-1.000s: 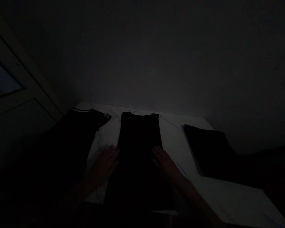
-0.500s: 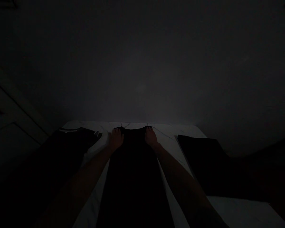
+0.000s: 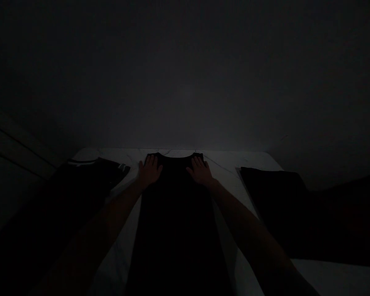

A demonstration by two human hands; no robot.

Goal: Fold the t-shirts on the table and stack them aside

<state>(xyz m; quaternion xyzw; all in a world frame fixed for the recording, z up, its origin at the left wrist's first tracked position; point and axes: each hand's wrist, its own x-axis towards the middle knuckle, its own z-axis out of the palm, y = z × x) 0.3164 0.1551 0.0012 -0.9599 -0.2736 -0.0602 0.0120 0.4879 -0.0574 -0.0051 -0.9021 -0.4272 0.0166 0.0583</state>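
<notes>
The picture is very dark. A long black garment (image 3: 177, 213) lies flat down the middle of a white marbled table (image 3: 225, 164), its curved neckline at the far end. My left hand (image 3: 150, 170) rests flat on its upper left corner, fingers spread and pointing away from me. On the upper right corner lies my right hand (image 3: 200, 170), also flat with its fingers apart. Neither hand grips the cloth. Folds, if any, are lost in the dark.
A dark shirt (image 3: 80, 197) with a light neckband and striped sleeve edge lies at the left. At the right is a black folded cloth (image 3: 274, 205). A grey wall (image 3: 185, 82) rises behind the table's far edge.
Both hands have gone from bent fingers at the garment's top corners to flat, spread fingers. The garment's top looks a little wider. The camera view has shifted slightly.
</notes>
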